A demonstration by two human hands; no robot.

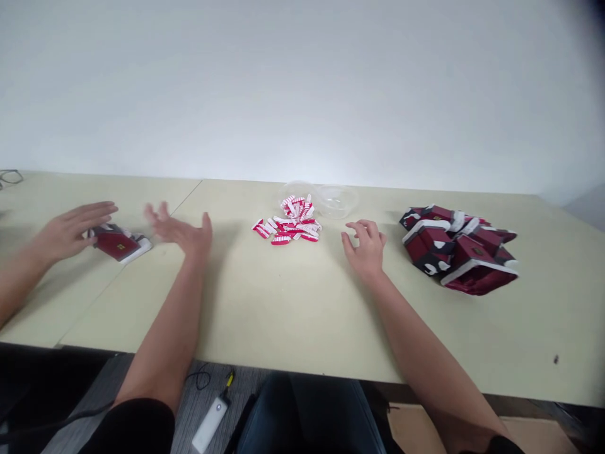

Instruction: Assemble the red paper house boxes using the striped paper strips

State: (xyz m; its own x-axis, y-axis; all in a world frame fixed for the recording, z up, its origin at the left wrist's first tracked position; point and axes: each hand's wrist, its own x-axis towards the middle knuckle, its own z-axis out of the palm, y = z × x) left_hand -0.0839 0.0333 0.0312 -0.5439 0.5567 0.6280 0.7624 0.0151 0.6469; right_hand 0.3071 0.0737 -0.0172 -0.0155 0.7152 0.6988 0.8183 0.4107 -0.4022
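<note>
My left hand [182, 233] hovers over the left part of the table with its fingers spread and holding nothing; its fingertips are blurred. Just left of it lies a dark red piece with black patches and white trim [116, 243], apart from my fingers. My right hand [366, 249] is open and empty, fingers loosely bent, over the table. Left of my right hand is a pile of small red-and-white striped packets [295, 224]. Some of them sit in or against a clear round plastic container [338, 200]. What the packets hold cannot be made out.
Another person's hand [70, 233] touches the dark red piece at the left. Several similar dark red, black and white pieces [458, 246] are heaped at the right. A white power strip [211, 422] lies on the floor below the table's front edge.
</note>
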